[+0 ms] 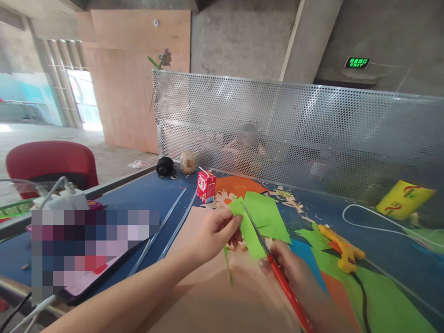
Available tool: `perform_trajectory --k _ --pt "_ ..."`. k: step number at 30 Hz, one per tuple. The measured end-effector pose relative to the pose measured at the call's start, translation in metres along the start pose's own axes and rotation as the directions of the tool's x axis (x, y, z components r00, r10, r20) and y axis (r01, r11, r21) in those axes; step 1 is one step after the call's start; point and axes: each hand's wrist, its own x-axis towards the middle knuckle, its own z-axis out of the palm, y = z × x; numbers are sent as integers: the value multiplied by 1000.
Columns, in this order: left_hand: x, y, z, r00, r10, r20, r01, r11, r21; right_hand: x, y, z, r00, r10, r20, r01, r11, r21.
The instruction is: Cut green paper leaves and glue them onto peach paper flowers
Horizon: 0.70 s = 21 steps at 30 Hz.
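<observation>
Green paper sheet [263, 215] was held just above the blue table [145, 199], its left edge partly hidden by the left hand [215, 233]. The red-handled metal scissors [277, 273] ran off the bottom edge, handle loops out of view. Left grip pinched tight on the sheet's edge. The right hand [294, 270] was closed round the scissors, blades slightly parted across the sheet. A yellow glue gun [342, 247] lay nearby.

Left hand [215, 233] pinches green paper [260, 222]; right hand [289, 268] works red scissors [277, 273] through it above the worktop [156, 199].
</observation>
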Motion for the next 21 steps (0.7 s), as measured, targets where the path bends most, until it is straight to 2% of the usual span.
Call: perform_trajectory --k 9,21 --pt "-1 10 -3 995 27 -94 -22 998 56 -1 -2 0 1000 9 20 -8 1000 -19" --pt "0 6 -1 999 24 -41 -22 999 42 0 1 -1 1000 16 22 -17 999 28"
